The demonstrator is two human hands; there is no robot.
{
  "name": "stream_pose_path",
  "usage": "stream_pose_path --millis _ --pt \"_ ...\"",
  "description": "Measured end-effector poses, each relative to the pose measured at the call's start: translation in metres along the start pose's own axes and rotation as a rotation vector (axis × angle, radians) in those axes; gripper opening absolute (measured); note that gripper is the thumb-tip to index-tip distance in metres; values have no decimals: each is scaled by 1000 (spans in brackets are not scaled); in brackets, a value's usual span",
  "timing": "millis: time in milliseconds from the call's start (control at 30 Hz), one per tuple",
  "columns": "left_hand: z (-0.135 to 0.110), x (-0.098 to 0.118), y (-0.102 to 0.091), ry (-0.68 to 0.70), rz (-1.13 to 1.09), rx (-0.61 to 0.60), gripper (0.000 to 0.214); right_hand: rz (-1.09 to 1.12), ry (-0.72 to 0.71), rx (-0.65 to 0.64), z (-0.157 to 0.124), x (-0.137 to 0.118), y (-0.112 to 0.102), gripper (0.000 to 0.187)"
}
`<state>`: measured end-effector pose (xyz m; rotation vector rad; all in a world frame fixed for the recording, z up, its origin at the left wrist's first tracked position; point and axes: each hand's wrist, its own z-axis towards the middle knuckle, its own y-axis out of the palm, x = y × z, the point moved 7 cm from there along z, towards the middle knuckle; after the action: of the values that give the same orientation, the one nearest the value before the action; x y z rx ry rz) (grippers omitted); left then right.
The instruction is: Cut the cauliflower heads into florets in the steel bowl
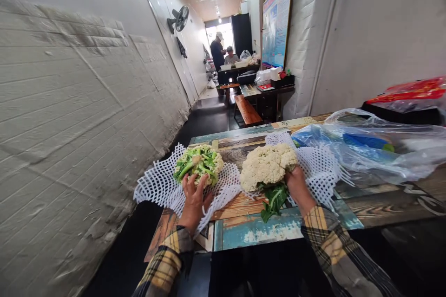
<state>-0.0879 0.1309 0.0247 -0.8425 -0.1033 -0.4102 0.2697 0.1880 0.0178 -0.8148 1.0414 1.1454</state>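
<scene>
Leafy cauliflower (pixel 200 155) on foam net (pixel 155 188), 11 o'clock: left hand (pixel 193 202) touching, fingers spread. White cauliflower (pixel 268 167), 1 o'clock: right hand (pixel 298 188) at its 4 o'clock edge, fingers hidden, can't tell if clamped.

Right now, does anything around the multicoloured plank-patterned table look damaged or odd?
Yes: the white brick-patterned wall left of the table looks damaged, with grey stains, wrinkles and a ragged lower edge.
</scene>
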Motion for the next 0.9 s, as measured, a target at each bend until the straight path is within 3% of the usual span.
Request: stream_pose_path --millis 133,267,433,533,667,733,800,900 --pt "16 -5 13 23 2 -8 50 22 -8 24 2 -1 2 40" --pt "28 10 10 41 58 -31 51 -17 -35 36 3 -3 1 39" --pt "43 50 -24 -31 184 -65 52 -70 -24 79 8 -1 -3 40" --pt "58 101 -38 -3 113 -10 63 -87 -8 79 12 2 -5 37" --pt "79 193 -8 211 -116 -175 88 -138 18 50 15 3 -8 32" --pt "89 225 12 268 -151 -243 98 -165 31 41 17 3 -11 29" --pt "101 240 28 273 -165 -266 96 -182 42 38 20 4 -13 28" --pt "113 238 42 256 -196 -271 80 -198 52 49 23 5 -14 29"
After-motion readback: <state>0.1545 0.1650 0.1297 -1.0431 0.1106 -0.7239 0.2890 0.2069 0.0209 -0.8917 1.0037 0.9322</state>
